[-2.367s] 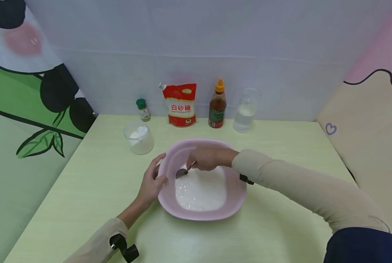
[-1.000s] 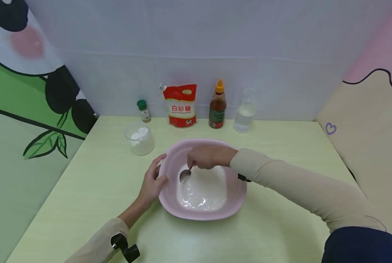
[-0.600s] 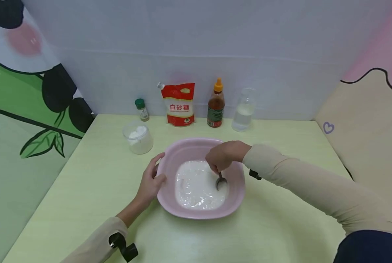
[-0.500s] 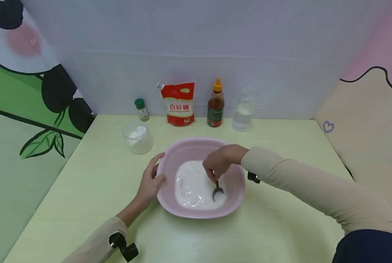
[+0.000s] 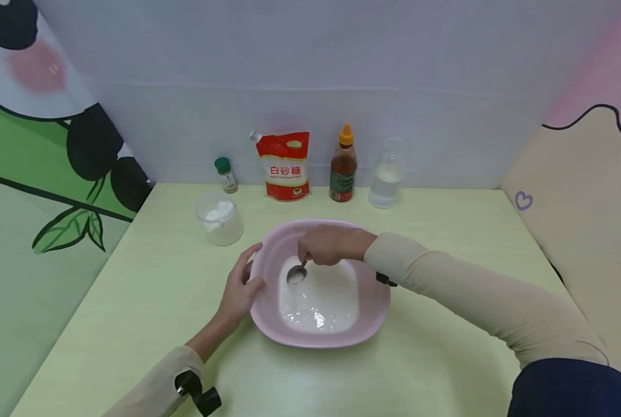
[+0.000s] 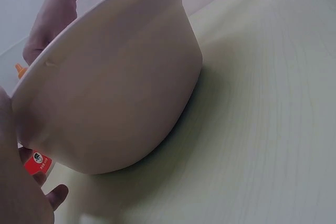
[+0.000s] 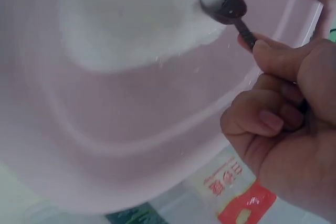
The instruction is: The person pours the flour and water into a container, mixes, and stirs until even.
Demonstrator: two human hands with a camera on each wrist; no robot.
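Apparently stirring is our step: our right hand (image 5: 327,245) holds a spoon (image 5: 296,274) in the pink basin (image 5: 375,295).

Our right grip is closed about the spoon's handle (image 7: 244,34); our left hand (image 5: 239,294) has the rim (image 5: 320,343) between thumb and fingers. The basin sits on the tabletop (image 5: 445,353), white liquid (image 5: 323,298) inside. The next sweep, we judge, calls for a steady rim and a low, even spoon. The right wrist view reveals our curled fingers (image 7: 252,116), hidden from the head view; the left wrist view alone shows the basin's outer wall (image 6: 110,82) down to the tabletop.
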